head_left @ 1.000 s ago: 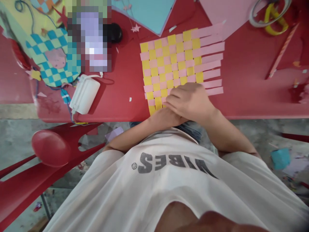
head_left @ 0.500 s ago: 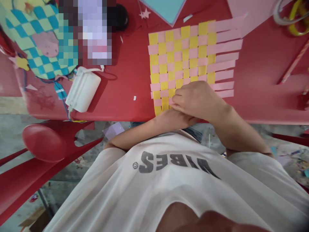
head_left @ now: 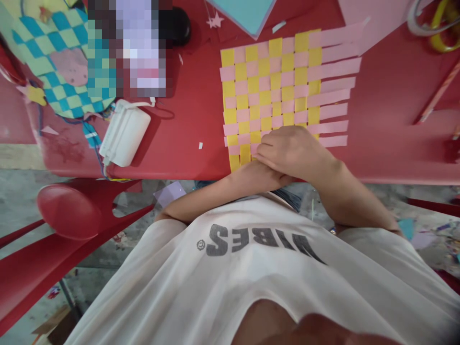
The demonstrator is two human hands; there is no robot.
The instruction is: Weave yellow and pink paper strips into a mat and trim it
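A woven mat [head_left: 266, 91] of pink and yellow paper strips lies on the red table, with loose pink strip ends reaching out to the right. Over its lower edge is my right hand [head_left: 289, 151], fingers curled and closed, laid across the back of my left hand. Whatever those fingers hold, if anything, is hidden. My left hand [head_left: 275, 176] sits underneath, at the table edge and close to my body. Its fingers are out of sight, so their state and anything in them cannot be seen.
A white power bank [head_left: 125, 134] with cables and a teal-and-green checkered woven piece [head_left: 64, 100] are at left. Light-blue sheets [head_left: 244, 14] lie at the back. Yellow-handled scissors [head_left: 438, 38], a roll of tape [head_left: 413, 24] and a striped pencil [head_left: 436, 98] are at right. A red chair [head_left: 68, 211] stands below left.
My right hand has sunk slightly toward the table edge, baring a bit more of the mat. My left hand stays under it, and the mat has hardly shifted.
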